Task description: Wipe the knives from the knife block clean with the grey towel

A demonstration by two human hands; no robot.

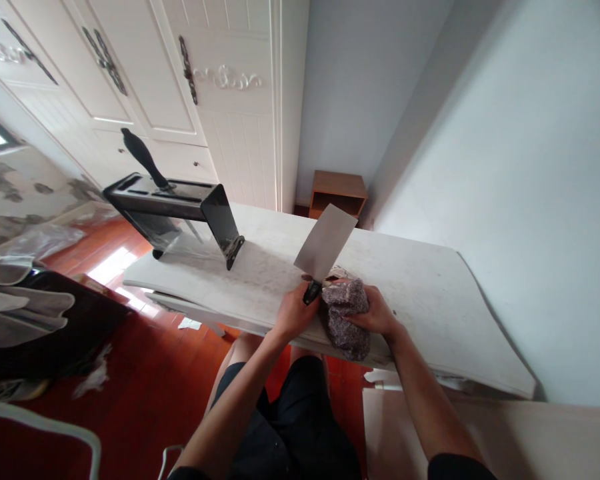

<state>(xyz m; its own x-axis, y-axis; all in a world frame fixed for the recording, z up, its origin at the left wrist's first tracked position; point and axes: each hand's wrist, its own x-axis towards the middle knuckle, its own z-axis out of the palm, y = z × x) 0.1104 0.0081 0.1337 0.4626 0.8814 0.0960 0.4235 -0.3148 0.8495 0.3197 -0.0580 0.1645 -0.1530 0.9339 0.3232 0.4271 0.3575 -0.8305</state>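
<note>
My left hand point(297, 311) is closed around the black handle of a cleaver point(326, 243), whose broad, flat metal blade points up and away from me. In my right hand point(378, 311) is a bunched purple-grey cloth point(349, 321), close beside the cleaver's handle and draping toward the near table edge. A pale brownish item by the base of the blade is mostly hidden by the cloth and my fingers; I cannot make out what it is. Both hands are over the white table point(420, 287). To the left stands a black knife rack point(167, 195) with one black-handled knife point(144, 157) upright in it.
White wardrobe doors point(150, 73) rise behind the table. A small brown wooden cabinet point(339, 183) stands beyond it, near the wall. On the left, fabric lies over a dark object point(80, 327) on the red floor. A beige panel point(495, 433) is at the lower right.
</note>
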